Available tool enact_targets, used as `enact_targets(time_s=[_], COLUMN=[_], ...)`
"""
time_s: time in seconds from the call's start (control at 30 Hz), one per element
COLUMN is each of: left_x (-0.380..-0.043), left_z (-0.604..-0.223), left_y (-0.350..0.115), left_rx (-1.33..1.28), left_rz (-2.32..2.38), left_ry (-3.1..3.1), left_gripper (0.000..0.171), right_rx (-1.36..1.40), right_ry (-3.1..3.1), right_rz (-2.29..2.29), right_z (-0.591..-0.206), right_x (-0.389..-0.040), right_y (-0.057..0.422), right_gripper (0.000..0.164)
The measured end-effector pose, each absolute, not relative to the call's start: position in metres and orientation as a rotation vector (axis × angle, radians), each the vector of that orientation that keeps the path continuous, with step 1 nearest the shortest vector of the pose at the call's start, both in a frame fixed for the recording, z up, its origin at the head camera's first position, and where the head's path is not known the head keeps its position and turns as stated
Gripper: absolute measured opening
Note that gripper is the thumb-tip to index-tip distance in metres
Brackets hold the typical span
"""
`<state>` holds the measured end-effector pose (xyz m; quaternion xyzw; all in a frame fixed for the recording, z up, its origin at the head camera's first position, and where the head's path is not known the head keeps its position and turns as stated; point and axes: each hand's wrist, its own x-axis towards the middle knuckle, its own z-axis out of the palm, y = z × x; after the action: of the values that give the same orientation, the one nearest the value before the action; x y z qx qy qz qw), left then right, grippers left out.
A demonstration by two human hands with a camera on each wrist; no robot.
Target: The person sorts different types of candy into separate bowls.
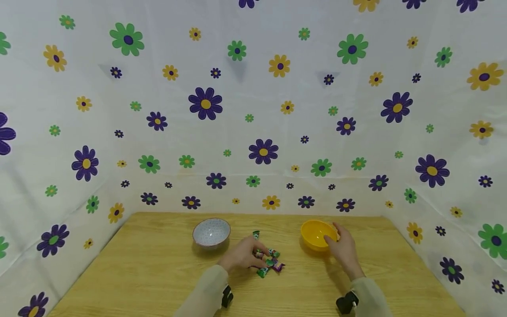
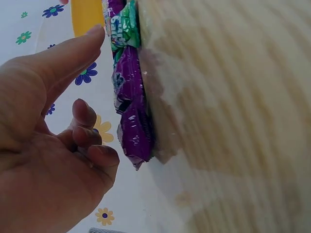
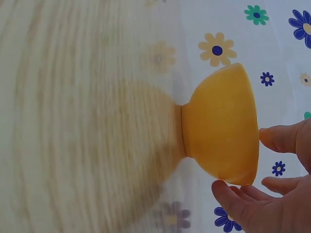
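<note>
Several wrapped candies (image 1: 273,263) in green and purple foil lie in a loose cluster on the wooden table. My left hand (image 1: 246,255) reaches over the left side of this cluster. In the left wrist view, the thumb is extended and the other fingers are bent beside the purple candy (image 2: 135,133), with a gap visible between them. A yellow bowl (image 1: 315,233) stands upright at the right, and my right hand (image 1: 343,247) holds it by its right rim. The right wrist view has the thumb at the rim and fingertips against the outer wall of the bowl (image 3: 221,126).
A speckled grey-white bowl (image 1: 211,233) with a dark rim stands left of the candies. One green candy (image 1: 256,234) lies apart behind the pile. Flower-patterned white sheeting (image 1: 237,132) surrounds the back and sides of the wooden table (image 1: 150,264).
</note>
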<state>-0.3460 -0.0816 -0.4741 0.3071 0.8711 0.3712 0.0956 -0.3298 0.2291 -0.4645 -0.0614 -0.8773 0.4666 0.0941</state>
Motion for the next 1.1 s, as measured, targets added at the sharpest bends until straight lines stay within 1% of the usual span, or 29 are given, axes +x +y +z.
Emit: enact_targets(time_s=[0.1,0.2,0.4,0.6,0.77,1.1], left_x=[-0.346,-0.347,-0.346,-0.347,-0.351,-0.353], left_z=[-0.476,-0.474,-0.474,-0.476,-0.476,-0.478], left_y=[-0.078,-0.077,-0.077,-0.080,-0.081,-0.080], left_rx=[0.896,0.910,0.941,0.980,0.914,0.881], left_rz=[1.090,1.066,1.001,0.980,0.966,0.907], left_ry=[2.583,2.590,2.574,2.544,2.554,2.578], left_gripper=[0.022,0.024,0.027,0.027,0.026,0.025], right_rx=[-0.232,-0.263,-0.267,-0.275,-0.281,-0.271], right_ry=[-2.606,-2.559,-2.495,-2.376,-2.331,-2.289], right_rz=[1.519,1.665,1.839,2.115,2.218,2.322], right_z=[-0.466,-0.466,-0.473,-0.479,-0.478,-0.482], right_x=[-0.330,-0.333,-0.336,-0.336,-0.336,-0.338], right_y=[0.234,0.237,0.243,0.244,0.247,0.250], right_gripper=[0.066,0.068,0.062,0.055,0.057,0.061])
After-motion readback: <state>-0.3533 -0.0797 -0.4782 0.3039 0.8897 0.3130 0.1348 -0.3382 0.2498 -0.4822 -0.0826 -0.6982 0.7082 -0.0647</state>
